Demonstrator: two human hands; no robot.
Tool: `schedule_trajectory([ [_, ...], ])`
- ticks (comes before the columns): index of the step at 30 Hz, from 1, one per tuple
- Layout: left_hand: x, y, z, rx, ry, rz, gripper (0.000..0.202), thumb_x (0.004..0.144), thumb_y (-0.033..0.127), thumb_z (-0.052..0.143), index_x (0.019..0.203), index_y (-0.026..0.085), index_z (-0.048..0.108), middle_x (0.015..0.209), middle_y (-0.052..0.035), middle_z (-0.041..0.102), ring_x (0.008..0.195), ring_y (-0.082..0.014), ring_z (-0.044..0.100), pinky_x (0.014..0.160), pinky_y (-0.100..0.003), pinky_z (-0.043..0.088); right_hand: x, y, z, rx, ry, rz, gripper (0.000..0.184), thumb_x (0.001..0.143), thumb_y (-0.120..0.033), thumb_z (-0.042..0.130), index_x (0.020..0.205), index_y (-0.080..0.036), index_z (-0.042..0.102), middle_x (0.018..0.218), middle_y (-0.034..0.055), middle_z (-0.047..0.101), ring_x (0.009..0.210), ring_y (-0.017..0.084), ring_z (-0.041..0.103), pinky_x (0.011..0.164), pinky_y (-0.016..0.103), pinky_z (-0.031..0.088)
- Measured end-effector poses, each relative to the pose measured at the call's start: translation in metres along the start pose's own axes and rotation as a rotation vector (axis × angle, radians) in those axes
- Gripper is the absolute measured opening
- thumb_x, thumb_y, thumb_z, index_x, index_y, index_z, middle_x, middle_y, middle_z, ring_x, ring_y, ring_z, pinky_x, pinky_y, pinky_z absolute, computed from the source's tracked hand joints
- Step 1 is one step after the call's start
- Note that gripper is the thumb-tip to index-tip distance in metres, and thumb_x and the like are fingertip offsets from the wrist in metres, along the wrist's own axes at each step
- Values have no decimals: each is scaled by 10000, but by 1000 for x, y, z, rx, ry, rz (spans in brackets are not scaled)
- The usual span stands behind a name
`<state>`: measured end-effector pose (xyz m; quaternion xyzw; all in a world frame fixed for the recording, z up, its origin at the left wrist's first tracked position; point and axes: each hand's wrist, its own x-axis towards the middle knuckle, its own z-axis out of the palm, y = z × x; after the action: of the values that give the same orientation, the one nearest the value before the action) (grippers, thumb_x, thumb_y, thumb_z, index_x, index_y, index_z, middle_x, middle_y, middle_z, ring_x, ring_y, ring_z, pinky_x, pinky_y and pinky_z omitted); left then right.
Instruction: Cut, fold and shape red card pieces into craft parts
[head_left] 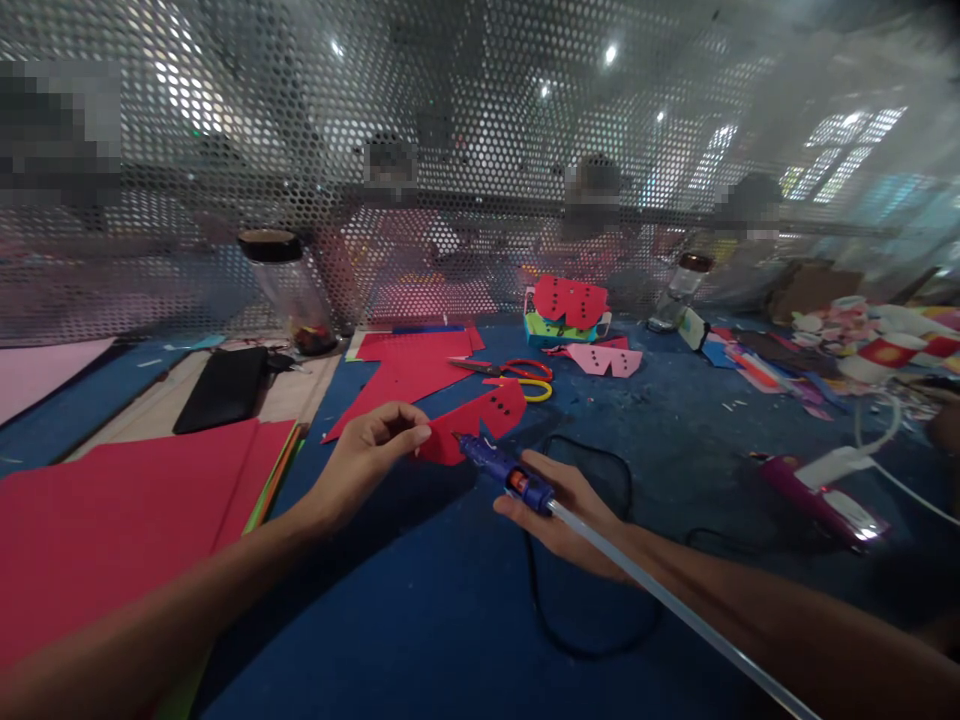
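My left hand (379, 450) pinches the left end of a red paper cut-out (442, 440), which has notches and black dots. In my right hand (570, 510) is a blue hot glue gun (506, 470), a long clear glue stick (675, 595) trailing from its back. The gun's nozzle points at the cut-out, close to its surface; whether they touch I cannot tell. Just behind lie scissors (517, 372) with one red and one yellow handle loop, beside red paper sheets (405, 375).
Red card sheets (135, 500) lie at left below a black phone-like case (223, 388). A lidded jar (289, 295) stands at the perforated screen (480, 120). Pink and red cut-outs (571, 302) sit at the back. A purple device (825, 500) and black cord (536, 600) lie on the blue table.
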<state>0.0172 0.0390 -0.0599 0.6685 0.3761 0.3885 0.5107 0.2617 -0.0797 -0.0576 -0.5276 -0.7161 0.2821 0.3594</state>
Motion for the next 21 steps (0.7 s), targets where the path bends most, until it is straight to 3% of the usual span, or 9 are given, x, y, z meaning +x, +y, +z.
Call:
schedule_trajectory([
  [13,1,1,0,-62,42,20,181,810,338,774,842,182,690,736,4,627,678,-130,564,653,-256,422,-1,0,0,-16,-2,0,339,907,-404,685,763,-223,438,730,-51,453,631,102,417,588,245,332],
  [21,2,-3,-2,-77,49,19,167,825,334,771,845,187,693,761,17,631,692,-115,551,675,-246,408,-3,6,3,6,17,-47,296,911,-388,694,796,-216,482,744,-53,475,633,95,426,602,233,343],
])
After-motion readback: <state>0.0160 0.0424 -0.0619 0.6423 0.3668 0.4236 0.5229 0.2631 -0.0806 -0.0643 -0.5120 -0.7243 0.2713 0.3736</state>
